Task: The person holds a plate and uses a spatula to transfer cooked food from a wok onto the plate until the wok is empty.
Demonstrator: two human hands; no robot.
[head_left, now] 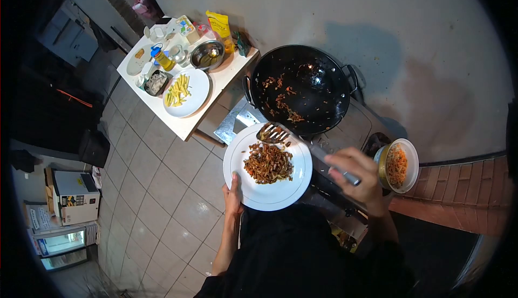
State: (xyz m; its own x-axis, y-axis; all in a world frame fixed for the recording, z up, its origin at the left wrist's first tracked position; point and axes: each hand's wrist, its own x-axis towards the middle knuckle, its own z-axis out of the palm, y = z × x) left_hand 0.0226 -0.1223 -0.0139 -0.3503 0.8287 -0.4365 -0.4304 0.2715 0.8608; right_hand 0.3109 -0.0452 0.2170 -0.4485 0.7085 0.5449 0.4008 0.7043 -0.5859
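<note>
My left hand (233,196) grips the lower left rim of a white plate (270,201), thumb on top. A heap of browned, shredded food (268,164) lies in the middle of the plate. My right hand (359,179) is closed round the grey handle of a slotted spatula (274,133), whose head is over the plate's upper part with some food on it. Just beyond the plate is a black two-handled wok (310,90), with scattered bits of the same food stuck to its left and lower inside.
A white bowl of shredded orange food (397,166) stands right of my right hand. On the white table (186,125) at left are a plate of pale cut strips (181,92), a steel bowl (208,55), an oil bottle (162,59) and a yellow packet (219,26). A wall rises behind the wok.
</note>
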